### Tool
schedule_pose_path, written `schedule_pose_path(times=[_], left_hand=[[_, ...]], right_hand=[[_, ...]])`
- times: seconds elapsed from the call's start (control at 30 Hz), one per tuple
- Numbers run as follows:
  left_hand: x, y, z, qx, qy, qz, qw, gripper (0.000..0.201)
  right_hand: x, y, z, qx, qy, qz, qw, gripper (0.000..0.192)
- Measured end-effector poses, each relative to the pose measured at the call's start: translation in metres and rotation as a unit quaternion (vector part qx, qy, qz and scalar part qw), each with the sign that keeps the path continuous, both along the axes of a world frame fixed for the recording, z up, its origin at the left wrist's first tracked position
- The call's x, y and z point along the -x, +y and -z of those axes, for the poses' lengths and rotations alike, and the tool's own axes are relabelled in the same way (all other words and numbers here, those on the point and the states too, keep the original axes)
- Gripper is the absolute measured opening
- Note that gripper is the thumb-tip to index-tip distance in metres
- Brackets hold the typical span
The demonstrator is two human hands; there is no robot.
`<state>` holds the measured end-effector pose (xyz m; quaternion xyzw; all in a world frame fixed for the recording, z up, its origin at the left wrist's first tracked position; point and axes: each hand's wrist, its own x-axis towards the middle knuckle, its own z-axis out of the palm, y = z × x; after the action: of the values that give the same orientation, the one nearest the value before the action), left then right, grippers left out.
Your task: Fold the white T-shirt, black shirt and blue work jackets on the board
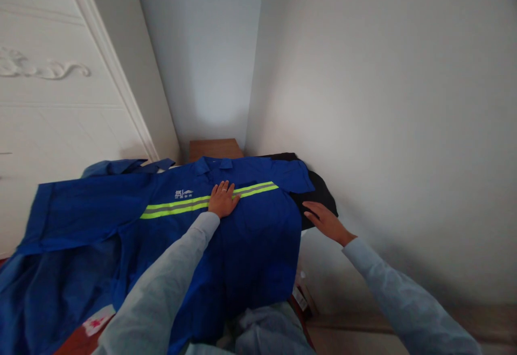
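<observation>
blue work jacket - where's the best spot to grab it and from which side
Probably the right edge of the blue work jacket, coming in from the right. That edge hangs free past the surface beside the dark garment, so fingers can pinch it. The right hand lies flat at that edge; the left hand presses flat on the reflective stripe, where the cloth offers nothing to pinch.

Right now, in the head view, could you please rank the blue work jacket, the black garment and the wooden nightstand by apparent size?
1. blue work jacket, largest by far.
2. black garment and wooden nightstand: both partly hidden and look similar, so unranked.
</observation>
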<state>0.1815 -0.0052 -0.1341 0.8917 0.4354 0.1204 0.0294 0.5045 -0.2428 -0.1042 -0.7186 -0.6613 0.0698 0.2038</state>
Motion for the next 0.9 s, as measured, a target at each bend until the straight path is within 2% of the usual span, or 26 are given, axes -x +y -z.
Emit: schedule_pose_path(times=[0.07,0.17,0.23,0.3,0.4,0.47,0.5,0.6,0.7,0.83,0.9], left_hand=[[0.0,0.001,0.001,0.002,-0.002,0.001,1.0,0.066],[-0.001,0.002,0.0,0.004,0.007,0.003,1.0,0.068],[-0.001,0.002,-0.001,0.003,0.018,0.003,1.0,0.068],[-0.001,0.001,-0.001,0.002,0.022,0.002,1.0,0.068],[-0.001,0.002,-0.001,0.002,0.022,0.004,1.0,0.068],[-0.001,0.002,-0.001,0.008,0.024,0.004,1.0,0.067],[-0.001,0.003,-0.001,0.012,0.025,0.004,1.0,0.067],[0.0,0.004,-0.001,0.023,0.027,0.006,0.999,0.066],[0.001,0.005,-0.001,0.02,0.022,0.009,1.0,0.067],[0.001,0.004,-0.001,0.016,0.024,0.004,1.0,0.067],[0.001,0.003,-0.001,0.018,0.026,0.004,1.0,0.068]], right_hand=[[0.017,-0.026,0.02,-0.003,0.098,0.044,0.994,0.045],[0.038,-0.059,0.07,0.042,0.255,0.094,0.961,0.048],[0.049,-0.074,0.105,0.054,0.364,0.123,0.922,0.057],[0.063,-0.082,0.132,0.054,0.475,0.119,0.87,0.07],[0.088,-0.082,0.148,0.045,0.604,0.087,0.791,0.075],[0.103,-0.08,0.148,0.06,0.643,0.089,0.758,0.074],[0.108,-0.079,0.146,0.077,0.649,0.094,0.751,0.073],[0.108,-0.086,0.14,0.135,0.632,0.087,0.758,0.071],[0.094,-0.106,0.137,0.167,0.596,0.078,0.782,0.068],[0.076,-0.136,0.136,0.191,0.53,0.11,0.819,0.061],[0.071,-0.146,0.136,0.205,0.514,0.108,0.826,0.056]])
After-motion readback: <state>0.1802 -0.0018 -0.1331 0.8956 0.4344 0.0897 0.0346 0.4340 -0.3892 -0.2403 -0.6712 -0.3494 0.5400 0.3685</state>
